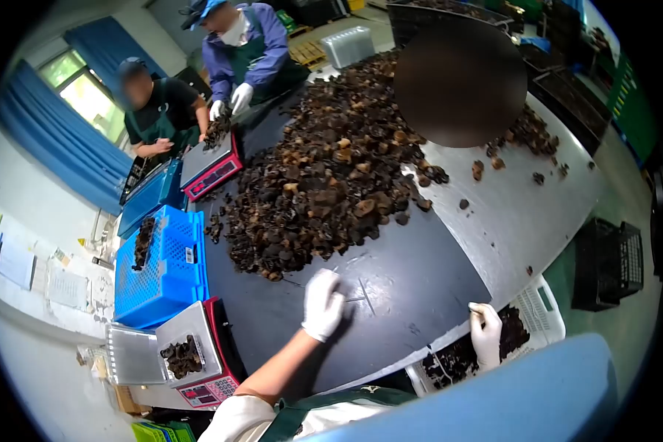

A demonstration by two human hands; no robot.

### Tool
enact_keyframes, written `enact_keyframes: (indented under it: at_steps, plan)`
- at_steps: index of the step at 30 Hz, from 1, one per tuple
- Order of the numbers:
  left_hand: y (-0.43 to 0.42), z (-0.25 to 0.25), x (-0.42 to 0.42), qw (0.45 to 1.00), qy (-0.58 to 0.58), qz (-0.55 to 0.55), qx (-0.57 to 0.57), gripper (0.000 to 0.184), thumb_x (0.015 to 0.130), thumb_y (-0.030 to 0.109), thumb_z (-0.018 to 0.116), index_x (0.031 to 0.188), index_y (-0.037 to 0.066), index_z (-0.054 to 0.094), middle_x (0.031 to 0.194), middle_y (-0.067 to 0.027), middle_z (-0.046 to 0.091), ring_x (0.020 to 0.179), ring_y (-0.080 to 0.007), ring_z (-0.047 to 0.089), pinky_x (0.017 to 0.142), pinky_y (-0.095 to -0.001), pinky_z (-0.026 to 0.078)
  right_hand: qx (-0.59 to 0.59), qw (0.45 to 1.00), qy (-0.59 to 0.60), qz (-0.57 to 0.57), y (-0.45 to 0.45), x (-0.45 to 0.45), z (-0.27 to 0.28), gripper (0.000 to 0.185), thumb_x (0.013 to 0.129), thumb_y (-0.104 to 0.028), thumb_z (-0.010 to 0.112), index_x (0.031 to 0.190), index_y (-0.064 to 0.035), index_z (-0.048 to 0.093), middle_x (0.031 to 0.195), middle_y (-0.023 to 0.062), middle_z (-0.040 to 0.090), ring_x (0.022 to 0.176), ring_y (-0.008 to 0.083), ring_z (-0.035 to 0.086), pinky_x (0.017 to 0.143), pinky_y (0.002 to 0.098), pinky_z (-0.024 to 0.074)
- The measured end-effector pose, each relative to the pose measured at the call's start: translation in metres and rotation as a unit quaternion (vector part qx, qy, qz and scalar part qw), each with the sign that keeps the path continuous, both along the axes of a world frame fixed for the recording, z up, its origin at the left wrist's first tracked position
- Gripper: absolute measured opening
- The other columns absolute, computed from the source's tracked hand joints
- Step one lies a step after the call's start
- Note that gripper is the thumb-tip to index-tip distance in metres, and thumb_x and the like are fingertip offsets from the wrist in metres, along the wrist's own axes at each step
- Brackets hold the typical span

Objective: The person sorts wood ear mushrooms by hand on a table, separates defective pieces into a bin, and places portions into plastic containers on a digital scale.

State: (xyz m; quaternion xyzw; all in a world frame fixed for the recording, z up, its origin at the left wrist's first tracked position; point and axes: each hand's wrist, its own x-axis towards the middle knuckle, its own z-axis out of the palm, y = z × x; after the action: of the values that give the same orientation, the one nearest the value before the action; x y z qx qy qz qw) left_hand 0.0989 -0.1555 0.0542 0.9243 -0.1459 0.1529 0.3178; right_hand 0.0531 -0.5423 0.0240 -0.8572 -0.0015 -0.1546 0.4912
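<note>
My left hand (323, 306), in a white glove, rests over the dark tabletop (412, 272) near the front edge of a large heap of dark brown, curled dried fungus pieces (317, 184). Its fingers lie together with the thumb slightly apart, and nothing shows in them. My right hand (485, 333), also gloved, is at the table's front edge above a white plastic basket (545, 313) holding dark pieces (514, 330). Its fingertips are pinched together; a small dark bit seems to show there, too small to name.
At the left stand a red scale (225, 342) with a tray of pieces (183, 357), a blue crate (162, 287) and a second scale (214, 173). Two co-workers (247, 51) (158, 110) stand beyond. Black crates (608, 261) sit at right. A dark blurred disc covers the upper right.
</note>
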Motion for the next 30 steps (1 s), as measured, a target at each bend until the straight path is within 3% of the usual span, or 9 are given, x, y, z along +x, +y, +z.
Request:
enact_keyframes:
  at_steps: [1,3,9,17,19,21,23,26,30]
  plan:
    - [0.034,-0.02,0.008,0.985,-0.128,0.114,0.025,0.037,0.081,0.008,0.057,0.117,0.0,0.056,0.119,-0.0211,0.057,0.114,-0.0395,0.051,0.103,-0.0462,0.039,0.044,0.999,0.001,0.03,0.018,0.019,0.01,0.013,0.084,0.007,0.06,0.095,0.002,0.067,0.093,0.0135,0.067,0.087,0.0269,0.065,0.079,0.0332,0.0512]
    - [0.098,-0.034,0.021,0.951,-0.143,0.273,-0.011,0.041,0.085,0.01,0.057,0.125,0.0,0.053,0.126,-0.0212,0.052,0.122,-0.0379,0.046,0.108,-0.0448,0.034,0.092,0.991,0.036,0.089,0.049,0.061,0.014,0.014,0.086,0.007,0.059,0.096,0.0004,0.067,0.092,0.0091,0.067,0.083,0.0163,0.064,0.074,0.0273,0.0498]
    - [0.241,-0.098,0.031,0.845,0.004,0.526,-0.093,0.058,0.098,0.033,0.055,0.14,-0.004,0.042,0.142,-0.0262,0.043,0.134,-0.0391,0.038,0.114,-0.0434,0.028,0.252,0.961,0.099,0.054,0.127,0.226,-0.066,0.036,0.092,-0.006,0.063,0.127,-0.0019,0.057,0.124,0.0106,0.063,0.113,0.0171,0.06,0.099,0.0302,0.0459]
    - [0.284,-0.092,0.088,0.793,0.219,0.551,-0.136,0.064,0.101,0.048,0.041,0.149,0.007,0.035,0.148,-0.023,0.041,0.135,-0.0335,0.042,0.114,-0.0411,0.03,0.349,0.933,0.038,0.072,0.215,0.348,-0.078,0.05,0.093,-0.018,0.063,0.138,0.0005,0.05,0.142,0.0134,0.051,0.131,0.0235,0.047,0.111,0.0335,0.0344]
    - [0.276,-0.09,0.12,0.727,0.12,0.261,-0.624,0.063,0.099,0.052,0.044,0.142,0.006,0.047,0.134,-0.012,0.057,0.12,-0.0263,0.056,0.105,-0.0388,0.042,0.464,0.87,0.116,0.12,0.241,0.355,-0.054,0.051,0.094,-0.021,0.062,0.139,-0.0027,0.05,0.146,0.0107,0.048,0.134,0.0222,0.043,0.112,0.0345,0.0322]
    - [0.244,-0.062,0.134,0.717,0.136,0.211,-0.651,0.06,0.099,0.051,0.046,0.138,0.006,0.052,0.13,-0.0083,0.06,0.116,-0.0198,0.058,0.101,-0.0366,0.046,0.396,0.897,0.089,0.174,0.261,0.349,-0.041,0.049,0.093,-0.021,0.063,0.138,-0.0054,0.051,0.144,0.0081,0.049,0.133,0.0206,0.043,0.112,0.0346,0.0319]
    - [0.25,-0.073,0.146,0.834,0.01,0.262,-0.486,0.051,0.102,0.038,0.044,0.137,0.002,0.051,0.137,-0.0099,0.055,0.124,-0.021,0.052,0.109,-0.0351,0.036,0.367,0.898,0.081,0.227,0.27,0.329,-0.003,0.046,0.093,-0.018,0.061,0.138,-0.0079,0.052,0.143,0.0077,0.05,0.133,0.0209,0.042,0.112,0.0325,0.0293]
    - [0.189,0.001,0.132,0.882,0.026,0.232,-0.409,0.042,0.1,0.029,0.049,0.132,0.003,0.054,0.13,-0.0117,0.056,0.123,-0.0246,0.051,0.109,-0.0365,0.036,0.214,0.936,-0.022,0.277,0.292,0.312,0.01,0.048,0.09,-0.016,0.066,0.134,-0.0053,0.053,0.135,0.0087,0.056,0.125,0.0225,0.051,0.108,0.0335,0.0367]
    - [0.157,-0.001,0.127,0.977,-0.044,0.132,-0.164,0.039,0.091,0.02,0.058,0.127,0.005,0.057,0.126,-0.0138,0.056,0.123,-0.0298,0.05,0.109,-0.0399,0.035,0.075,0.938,-0.14,0.31,0.307,0.282,0.038,0.05,0.078,-0.018,0.074,0.125,-0.0089,0.059,0.125,0.0127,0.059,0.117,0.0298,0.056,0.101,0.0387,0.0433]
